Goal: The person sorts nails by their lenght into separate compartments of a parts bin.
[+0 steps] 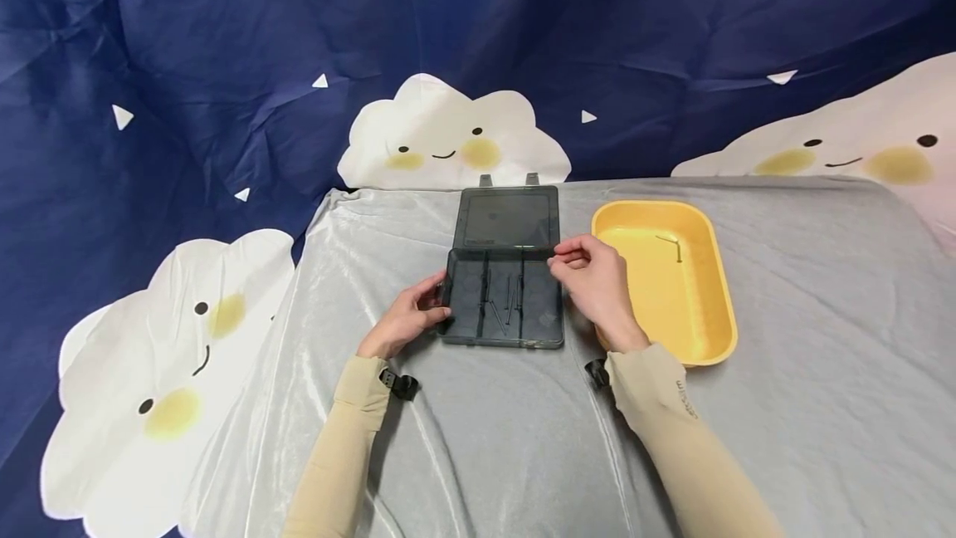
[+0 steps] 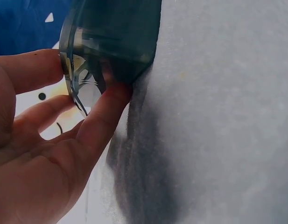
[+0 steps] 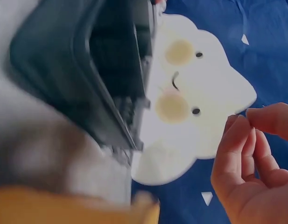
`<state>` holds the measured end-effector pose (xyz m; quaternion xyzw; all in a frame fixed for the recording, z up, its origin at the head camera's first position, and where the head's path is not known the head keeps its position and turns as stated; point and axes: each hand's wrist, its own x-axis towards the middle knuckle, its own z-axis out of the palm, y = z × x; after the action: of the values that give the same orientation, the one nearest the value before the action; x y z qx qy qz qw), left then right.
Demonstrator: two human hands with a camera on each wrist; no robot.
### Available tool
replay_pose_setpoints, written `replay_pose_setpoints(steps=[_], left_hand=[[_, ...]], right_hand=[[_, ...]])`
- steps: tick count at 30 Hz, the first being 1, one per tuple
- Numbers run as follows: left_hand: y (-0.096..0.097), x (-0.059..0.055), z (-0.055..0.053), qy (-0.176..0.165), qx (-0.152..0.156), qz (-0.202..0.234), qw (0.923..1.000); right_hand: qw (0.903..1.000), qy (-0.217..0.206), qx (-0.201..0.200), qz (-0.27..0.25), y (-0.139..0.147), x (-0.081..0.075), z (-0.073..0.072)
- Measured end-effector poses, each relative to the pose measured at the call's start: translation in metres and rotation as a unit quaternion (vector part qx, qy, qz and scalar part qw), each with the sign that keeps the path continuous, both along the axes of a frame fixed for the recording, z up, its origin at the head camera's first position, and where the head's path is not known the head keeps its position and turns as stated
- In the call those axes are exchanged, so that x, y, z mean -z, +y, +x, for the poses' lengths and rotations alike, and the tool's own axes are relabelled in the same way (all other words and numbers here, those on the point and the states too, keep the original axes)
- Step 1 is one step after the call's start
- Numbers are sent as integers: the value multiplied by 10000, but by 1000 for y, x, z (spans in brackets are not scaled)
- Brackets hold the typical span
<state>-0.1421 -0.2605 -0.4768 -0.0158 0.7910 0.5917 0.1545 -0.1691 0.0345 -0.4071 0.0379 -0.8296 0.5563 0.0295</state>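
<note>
A dark translucent compartment box (image 1: 466,297) lies with its lid (image 1: 508,218) folded back, away from the person. Several thin dark pieces that look like nails or screws (image 1: 497,318) lie in its middle compartment. My left hand (image 1: 407,318) grips the box's left side; in the left wrist view, its thumb (image 2: 108,102) presses near the lower corner and the other fingers sit along the side. My right hand (image 1: 597,281) is at the box's right side near the hinge. In the right wrist view, thumb and forefinger meet at the tips (image 3: 235,123), with nothing visible between them.
To the right of the box stands a yellow tub (image 1: 720,322), partly behind the right hand. Two thin nail-like pieces (image 1: 679,251) lie in it toward the back. Grey cloth (image 1: 515,438) covers the table, and a blue cloud-print curtain (image 1: 635,23) hangs behind.
</note>
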Motion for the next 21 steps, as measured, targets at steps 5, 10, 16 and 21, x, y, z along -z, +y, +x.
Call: replay_pose_setpoints(steps=[5,10,16,21], left_hand=[[-1,1,-1,-76,27,107,9999],[1,-9,1,-110,102,119,9998],[3,-14,4,-35,86,39,9999],[0,1,0,21,23,28,10000]], right_hand=[[9992,264,294,63,21,-7,2],[9970,488,520,297,40,-9,5],[9946,388,731,621,62,-5,8],[9940,-16,591,921,76,3,11]])
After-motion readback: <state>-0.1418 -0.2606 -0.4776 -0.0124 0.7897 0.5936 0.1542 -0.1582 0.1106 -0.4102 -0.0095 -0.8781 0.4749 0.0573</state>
